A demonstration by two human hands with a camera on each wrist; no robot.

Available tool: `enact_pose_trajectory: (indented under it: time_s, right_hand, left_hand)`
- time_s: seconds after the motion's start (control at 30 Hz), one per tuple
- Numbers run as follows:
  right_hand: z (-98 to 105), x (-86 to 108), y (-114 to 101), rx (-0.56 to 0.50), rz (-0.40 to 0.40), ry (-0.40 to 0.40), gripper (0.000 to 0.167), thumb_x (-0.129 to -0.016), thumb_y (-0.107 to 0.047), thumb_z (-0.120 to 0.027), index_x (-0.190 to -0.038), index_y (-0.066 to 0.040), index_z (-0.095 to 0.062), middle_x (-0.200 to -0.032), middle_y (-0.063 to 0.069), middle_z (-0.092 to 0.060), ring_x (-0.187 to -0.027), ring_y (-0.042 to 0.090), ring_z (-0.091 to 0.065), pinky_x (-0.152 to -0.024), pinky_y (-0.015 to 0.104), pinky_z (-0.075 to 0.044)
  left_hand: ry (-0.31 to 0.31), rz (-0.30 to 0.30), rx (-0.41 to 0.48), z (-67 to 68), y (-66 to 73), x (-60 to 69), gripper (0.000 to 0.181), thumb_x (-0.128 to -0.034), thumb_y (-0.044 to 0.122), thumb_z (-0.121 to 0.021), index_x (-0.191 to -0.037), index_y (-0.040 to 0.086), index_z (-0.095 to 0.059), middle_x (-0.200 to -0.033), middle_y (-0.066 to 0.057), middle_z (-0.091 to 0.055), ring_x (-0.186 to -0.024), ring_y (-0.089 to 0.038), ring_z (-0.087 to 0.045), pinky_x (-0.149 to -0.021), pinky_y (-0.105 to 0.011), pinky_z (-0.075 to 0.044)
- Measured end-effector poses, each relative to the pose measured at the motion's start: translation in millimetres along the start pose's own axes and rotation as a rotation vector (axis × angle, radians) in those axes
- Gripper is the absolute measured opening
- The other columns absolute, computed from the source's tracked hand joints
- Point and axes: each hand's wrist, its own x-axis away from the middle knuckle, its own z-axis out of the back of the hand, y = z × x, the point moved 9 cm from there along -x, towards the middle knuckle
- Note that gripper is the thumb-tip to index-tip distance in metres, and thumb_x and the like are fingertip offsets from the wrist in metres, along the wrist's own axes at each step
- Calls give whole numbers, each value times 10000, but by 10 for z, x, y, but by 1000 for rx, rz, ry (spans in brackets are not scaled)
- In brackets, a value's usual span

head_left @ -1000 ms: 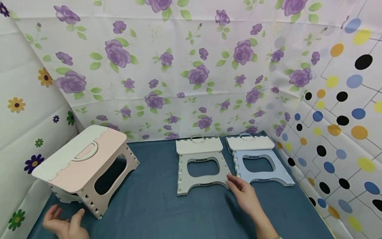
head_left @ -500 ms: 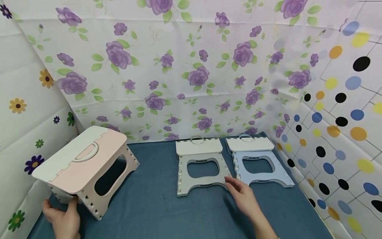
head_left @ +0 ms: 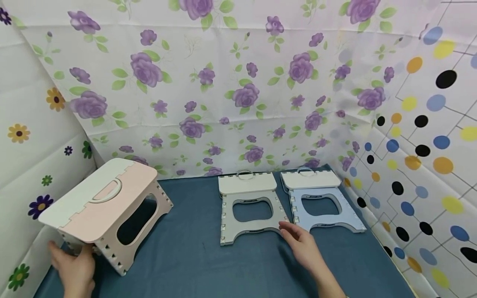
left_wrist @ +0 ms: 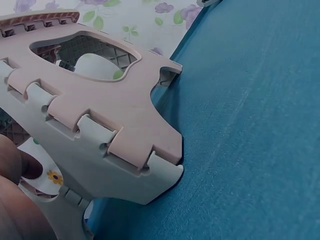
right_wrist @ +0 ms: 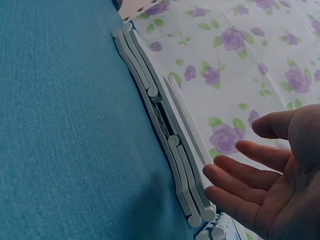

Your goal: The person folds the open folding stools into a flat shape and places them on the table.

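On the left a pink and white folding stool stands unfolded, a white handle on its top. My left hand is at its near end, the thumb at the end panel beneath the top and the fingers around the far side, partly hidden; it grips the stool there. The left wrist view shows the thumb by the hinged end panel. A grey folding stool lies folded flat in the middle. My right hand hovers by its near right corner, fingers relaxed, holding nothing.
A blue folding stool lies folded to the right of the grey one. A dark blue cloth covers the table. Patterned sheets rise at the back, left and right.
My left hand has moved up to the near end of the pink stool and taken hold. The right hand has shifted slightly left. The stools have stayed in place.
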Motion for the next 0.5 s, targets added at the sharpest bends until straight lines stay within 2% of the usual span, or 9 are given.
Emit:
enact_pose_trajectory:
  time_s: [0.17, 0.3, 0.4, 0.5]
  right_hand:
    - [-34, 20, -21, -4, 20, -14, 335, -1103, -195, -644, -1413, -77, -693, -1343, 89, -723, -1256, 254, -670, -1057, 475, -534]
    - [-59, 30, -33, -6, 29, -28, 339, -1102, -200, -645, -1410, -67, -692, -1329, 93, -729, -1238, 250, -677, -1047, 473, -541]
    - [-67, 20, -30, 1, 31, -28, 338, -1103, -204, -644, -1412, -75, -692, -1326, 84, -731, -1233, 244, -679, -1053, 481, -538]
    - [-72, 2, -25, 15, 31, -25, 336, -1106, -208, -639, -1415, -87, -692, -1326, 69, -732, -1232, 232, -679, -1060, 483, -533]
  left_hand:
    - [51, -106, -41, -25, 58, -41, 870, -1075, 22, -489, -1737, 240, 31, -1742, -162, 80, -1616, -424, 7, -1280, -562, -102]
    - [76, -167, -37, -36, 99, -100, 900, -1025, -16, -581, -1729, 293, -112, -1744, -132, -89, -1614, -325, -104, -1286, -539, -121]
    - [76, -172, -33, -50, 118, -150, 862, -1037, 29, -609, -1717, 286, -145, -1748, -111, -173, -1610, -258, -155, -1290, -493, -146]
    - [77, -150, -40, -56, 121, -186, 837, -1050, 53, -596, -1719, 247, -131, -1752, -120, -190, -1611, -259, -163, -1288, -471, -158]
